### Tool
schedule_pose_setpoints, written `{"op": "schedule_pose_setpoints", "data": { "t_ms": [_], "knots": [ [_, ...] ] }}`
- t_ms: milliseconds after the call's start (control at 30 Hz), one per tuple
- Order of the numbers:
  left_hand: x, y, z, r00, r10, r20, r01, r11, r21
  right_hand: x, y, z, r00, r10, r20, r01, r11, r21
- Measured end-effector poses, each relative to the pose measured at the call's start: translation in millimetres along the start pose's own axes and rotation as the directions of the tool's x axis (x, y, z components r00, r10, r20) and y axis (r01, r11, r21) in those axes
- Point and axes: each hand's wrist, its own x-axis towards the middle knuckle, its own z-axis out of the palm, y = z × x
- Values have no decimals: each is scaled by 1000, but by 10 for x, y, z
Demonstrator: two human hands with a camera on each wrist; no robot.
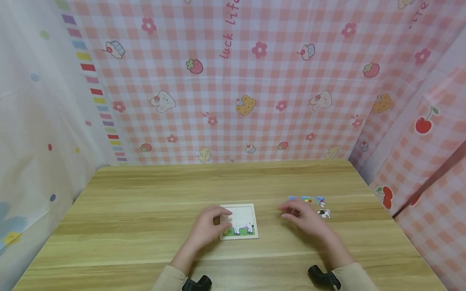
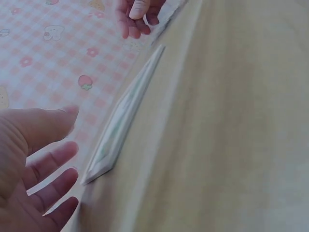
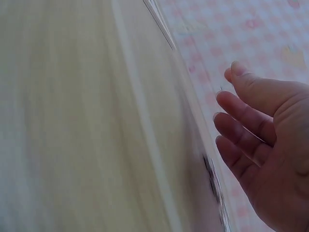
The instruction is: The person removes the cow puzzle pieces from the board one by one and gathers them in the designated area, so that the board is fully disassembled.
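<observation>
A square puzzle board (image 1: 238, 205) with a pale rim lies on the wooden table; its lower part shows white animal legs on green, its upper part is plain white. My left hand (image 1: 209, 226) is over the board's left edge, thumb and fingers apart, nothing between them. To the right, my right hand (image 1: 303, 216) hovers with relaxed, slightly bent fingers and holds nothing. Beside and behind it lie several small puzzle pieces, among them a black-and-white one (image 1: 325, 213) and a blue one (image 1: 320, 200); the hand partly hides others. The left wrist view shows the board (image 2: 113, 130) near the left hand (image 2: 34, 169).
The wooden table (image 1: 145, 194) reaches back to a pink checked cloth (image 1: 218, 81). More cloth hangs at the left and right sides. A black device (image 1: 198, 283) is at the left wrist, and another (image 1: 324, 278) at the right.
</observation>
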Motion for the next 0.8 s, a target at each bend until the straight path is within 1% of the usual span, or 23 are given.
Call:
{"op": "schedule_pose_setpoints", "data": {
  "t_ms": [133, 300, 433, 500, 567, 667, 800],
  "knots": [
    [52, 2, -55, 1000, -3, -5, 3, 1000, 18, 86, -88, 141, 999, -18, 45, 19, 1000, -23],
    [142, 11, -124, 999, -39, 14, 39, 999, 15, 174, -224, 296, 993, -68, 100, 73, 996, -48],
    [218, 11, -162, 997, -65, 38, 64, 998, 7, 256, -353, 408, 985, -83, 149, 89, 995, -33],
    [256, -10, -168, 995, -79, 53, 79, 997, 8, 296, -427, 455, 981, -72, 178, 76, 997, -17],
    [290, -37, -168, 994, -88, 64, 88, 996, 11, 334, -490, 499, 977, -78, 197, 80, 997, -5],
    [327, -92, -156, 993, -90, 75, 88, 996, 27, 377, -558, 569, 969, -92, 228, 93, 996, 6],
    [348, -174, -143, 994, -64, 88, 59, 997, 57, 434, -625, 666, 959, -113, 261, 115, 993, 8]
  ]
}}
